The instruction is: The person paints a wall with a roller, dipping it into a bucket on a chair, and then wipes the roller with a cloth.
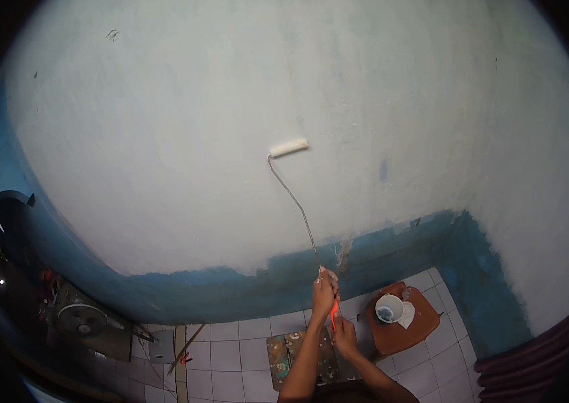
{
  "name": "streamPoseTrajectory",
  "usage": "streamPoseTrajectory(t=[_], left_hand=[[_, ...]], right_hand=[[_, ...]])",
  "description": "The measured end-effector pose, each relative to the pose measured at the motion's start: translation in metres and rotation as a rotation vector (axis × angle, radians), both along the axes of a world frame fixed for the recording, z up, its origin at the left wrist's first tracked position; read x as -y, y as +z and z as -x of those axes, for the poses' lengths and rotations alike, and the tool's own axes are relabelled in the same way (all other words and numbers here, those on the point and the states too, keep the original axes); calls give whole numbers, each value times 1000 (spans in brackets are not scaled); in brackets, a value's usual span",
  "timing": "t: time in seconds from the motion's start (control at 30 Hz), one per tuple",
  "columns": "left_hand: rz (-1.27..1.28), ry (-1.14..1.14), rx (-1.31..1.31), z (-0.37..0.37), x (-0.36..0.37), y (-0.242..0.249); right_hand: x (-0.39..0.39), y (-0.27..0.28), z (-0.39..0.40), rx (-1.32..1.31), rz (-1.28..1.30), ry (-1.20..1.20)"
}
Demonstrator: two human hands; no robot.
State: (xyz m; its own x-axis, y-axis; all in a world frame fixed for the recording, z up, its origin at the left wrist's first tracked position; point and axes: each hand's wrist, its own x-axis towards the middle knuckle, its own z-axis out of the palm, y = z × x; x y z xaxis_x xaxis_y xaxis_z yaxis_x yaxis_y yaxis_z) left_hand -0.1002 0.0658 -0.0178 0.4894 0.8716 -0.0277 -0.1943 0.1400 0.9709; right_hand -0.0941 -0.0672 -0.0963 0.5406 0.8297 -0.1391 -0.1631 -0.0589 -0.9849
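A white paint roller (289, 148) lies against the whitish wall (184, 134), its thin wire rod running down to an orange handle (333, 313). Wrapped round the upper end of the handle, by the rod, is my left hand (325, 289). Lower down, my right hand (345, 336) is closed on the bottom part of the same handle. Blue paint (231, 295) shows along the lower wall behind my hands.
A white bucket (389, 309) stands on a brown stool (415, 336) at the right. Below my arms is a paint-stained wooden bench (286, 352). At the left are a fan (83, 320) and a dark mirror-like object. A purple curtain (533, 359) hangs at the lower right.
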Motion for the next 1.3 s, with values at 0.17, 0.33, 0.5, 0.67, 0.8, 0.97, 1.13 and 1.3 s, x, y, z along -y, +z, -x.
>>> streamPoseTrajectory(t=[0.17,0.33,0.5,0.67,0.8,0.97,1.13,1.3], left_hand=[[-65,7,51,-5,-7,58],[-75,-21,58,1,-12,76],[-57,-5,17,7,-6,32],[0,26,-35,7,9,-34],[32,23,-30,5,13,-30],[35,27,-30,8,17,-9],[89,-45,-13,12,12,-18],[136,-121,89,19,14,-28]], right_hand=[[-5,80,-9,-87,-45,44],[-6,95,-6,-196,-48,132],[-3,53,4,-180,-16,113],[12,-3,5,-146,96,65],[19,-13,0,-118,103,75],[23,0,4,-58,106,81],[10,-29,7,281,43,-88],[2,-21,9,301,58,-118]])
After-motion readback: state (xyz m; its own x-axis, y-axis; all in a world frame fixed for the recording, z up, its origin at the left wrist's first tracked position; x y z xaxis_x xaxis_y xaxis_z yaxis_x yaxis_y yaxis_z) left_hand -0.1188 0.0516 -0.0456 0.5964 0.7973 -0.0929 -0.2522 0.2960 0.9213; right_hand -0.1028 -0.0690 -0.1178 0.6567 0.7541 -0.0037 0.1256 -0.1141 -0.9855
